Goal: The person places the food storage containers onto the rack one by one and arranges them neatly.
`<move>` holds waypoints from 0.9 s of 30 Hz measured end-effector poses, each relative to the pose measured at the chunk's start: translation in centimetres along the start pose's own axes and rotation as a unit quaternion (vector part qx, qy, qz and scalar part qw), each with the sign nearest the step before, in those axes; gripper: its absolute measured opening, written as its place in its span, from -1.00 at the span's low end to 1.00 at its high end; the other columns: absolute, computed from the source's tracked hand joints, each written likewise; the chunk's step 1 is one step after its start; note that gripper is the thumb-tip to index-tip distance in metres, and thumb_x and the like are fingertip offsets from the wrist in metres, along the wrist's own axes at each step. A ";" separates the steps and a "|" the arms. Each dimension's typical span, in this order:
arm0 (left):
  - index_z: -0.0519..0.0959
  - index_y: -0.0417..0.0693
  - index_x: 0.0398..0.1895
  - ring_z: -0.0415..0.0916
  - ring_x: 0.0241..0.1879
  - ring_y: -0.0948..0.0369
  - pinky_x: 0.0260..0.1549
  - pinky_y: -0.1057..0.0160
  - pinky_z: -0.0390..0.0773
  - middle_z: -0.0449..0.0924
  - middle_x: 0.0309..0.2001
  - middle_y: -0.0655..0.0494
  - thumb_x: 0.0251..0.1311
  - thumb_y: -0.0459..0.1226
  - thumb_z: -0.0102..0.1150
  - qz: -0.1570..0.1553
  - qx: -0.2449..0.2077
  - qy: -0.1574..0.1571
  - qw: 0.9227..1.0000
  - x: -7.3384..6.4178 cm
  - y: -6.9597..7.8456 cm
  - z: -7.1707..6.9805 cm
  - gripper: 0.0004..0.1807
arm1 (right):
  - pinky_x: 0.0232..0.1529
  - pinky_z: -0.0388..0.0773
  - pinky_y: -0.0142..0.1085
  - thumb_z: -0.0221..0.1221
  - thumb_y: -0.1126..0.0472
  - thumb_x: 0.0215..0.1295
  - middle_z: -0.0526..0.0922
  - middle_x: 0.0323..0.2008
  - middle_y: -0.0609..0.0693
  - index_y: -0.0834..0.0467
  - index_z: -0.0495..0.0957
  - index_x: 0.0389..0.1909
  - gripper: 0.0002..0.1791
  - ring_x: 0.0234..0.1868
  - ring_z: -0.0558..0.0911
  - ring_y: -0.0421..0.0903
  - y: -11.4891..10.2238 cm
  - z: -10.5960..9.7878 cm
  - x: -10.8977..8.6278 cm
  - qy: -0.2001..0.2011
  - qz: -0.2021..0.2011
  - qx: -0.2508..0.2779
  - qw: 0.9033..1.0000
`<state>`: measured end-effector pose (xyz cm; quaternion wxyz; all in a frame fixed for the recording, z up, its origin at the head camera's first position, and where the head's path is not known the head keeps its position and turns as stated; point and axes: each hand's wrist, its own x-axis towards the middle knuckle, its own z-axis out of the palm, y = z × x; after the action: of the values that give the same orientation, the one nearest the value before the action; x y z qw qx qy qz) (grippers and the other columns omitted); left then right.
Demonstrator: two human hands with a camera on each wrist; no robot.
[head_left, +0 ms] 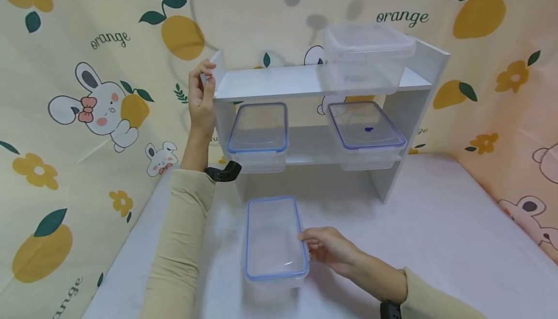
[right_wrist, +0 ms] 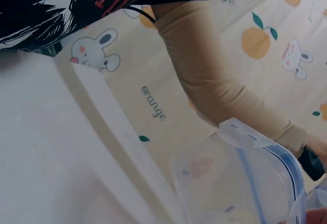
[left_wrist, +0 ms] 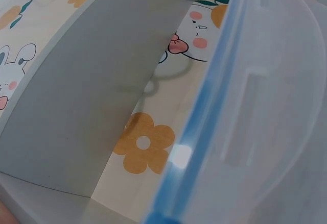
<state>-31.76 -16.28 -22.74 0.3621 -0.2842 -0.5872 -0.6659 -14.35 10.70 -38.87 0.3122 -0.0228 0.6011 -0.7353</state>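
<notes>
My right hand [head_left: 333,251] holds a clear plastic food container [head_left: 276,236] with a blue-edged lid by its right side, low in front of the white shelf [head_left: 270,81]. In the right wrist view, that container's clear wall [right_wrist: 214,183] fills the lower right, with a bit of fingers at the edge. Up at the shelf's left side panel, my left hand [head_left: 202,98] grips the top edge, its fingers bent over it. Another blue-edged container [head_left: 259,128] sits on the middle level near that hand; its blue rim [left_wrist: 196,127] crosses the left wrist view.
A third blue-edged container [head_left: 368,125] stands at the right of the middle level, its front jutting past the board. On the top level at right is a frosted clear box [head_left: 368,60]. The white tabletop [head_left: 436,241] meets a patterned cloth backdrop [head_left: 109,178].
</notes>
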 end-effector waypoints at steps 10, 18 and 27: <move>0.30 0.05 -0.20 0.04 0.50 0.05 0.52 0.33 0.03 0.37 0.02 0.28 0.40 -0.45 -0.26 0.007 0.000 0.005 1.000 0.1 0.2 0.2 -0.81 | -0.26 0.62 -0.49 0.09 0.20 0.19 0.65 -0.50 -0.22 0.09 0.60 -0.40 -0.88 -0.45 0.62 -0.35 -1.4 -0.7 -1.3 -0.018 -0.020 -0.017 0.999; 0.30 0.08 -0.18 0.02 0.50 -0.03 0.53 0.30 0.01 0.38 0.03 0.29 0.41 -0.44 -0.26 0.024 0.001 0.002 1.000 0.1 0.2 0.1 -0.80 | -0.27 0.65 -0.49 0.09 0.21 0.19 0.66 -0.50 -0.20 0.12 0.57 -0.39 -0.90 -0.49 0.62 -0.37 -3.0 -0.7 -2.0 -0.020 -0.024 -0.036 0.999; 0.30 0.08 -0.19 0.07 0.49 0.14 0.53 0.30 0.01 0.37 0.03 0.30 0.40 -0.43 -0.27 0.004 0.004 0.002 1.000 -0.2 0.3 0.3 -0.80 | -0.25 0.66 -0.47 0.07 0.20 0.21 0.68 -0.49 -0.21 0.09 0.55 -0.38 -0.90 -0.50 0.64 -0.37 -4.2 -0.7 -2.8 -0.027 -0.032 -0.036 0.998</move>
<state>-31.38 -15.92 -22.69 0.3672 -0.2835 -0.5882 -0.6624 -14.16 13.04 -34.30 0.3034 -0.0732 0.6178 -0.7218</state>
